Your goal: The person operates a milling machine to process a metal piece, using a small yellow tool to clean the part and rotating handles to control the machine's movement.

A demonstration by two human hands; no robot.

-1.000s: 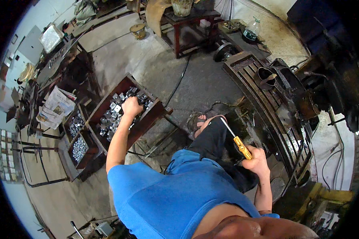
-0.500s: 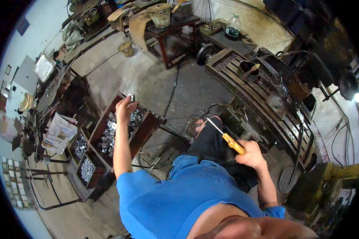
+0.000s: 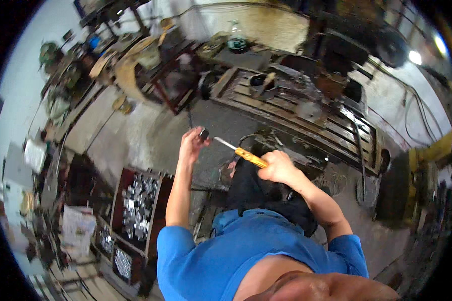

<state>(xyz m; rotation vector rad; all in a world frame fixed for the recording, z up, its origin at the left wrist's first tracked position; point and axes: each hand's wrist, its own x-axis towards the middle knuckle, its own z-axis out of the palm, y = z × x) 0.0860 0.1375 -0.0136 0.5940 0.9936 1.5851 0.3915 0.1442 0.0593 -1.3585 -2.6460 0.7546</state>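
Observation:
My left hand (image 3: 189, 145) is raised in front of me, its fingertips closed on a small dark metal part (image 3: 203, 134). My right hand (image 3: 277, 167) is wrapped round a yellow-handled tool (image 3: 250, 157) with a slim metal shaft; blur hides whether it is a file or a screwdriver. The shaft points left, and its tip is a short way from the small part, apart from it. Below and left of my left arm is a wooden bin (image 3: 157, 216) with many shiny metal pieces (image 3: 136, 205) in it.
Smaller trays of metal bits (image 3: 122, 263) and a newspaper (image 3: 78, 228) are at the lower left. A slotted machine table (image 3: 306, 118) carrying a pot (image 3: 262, 88) stretches across the far right. Beyond it stands a large bottle (image 3: 237, 40). A bucket (image 3: 121, 104) sits on the floor.
My left hand has come away from the bin, rightward toward the tool, with a small metal part in its fingers. The right hand and tool have shifted left and up. The view has turned right.

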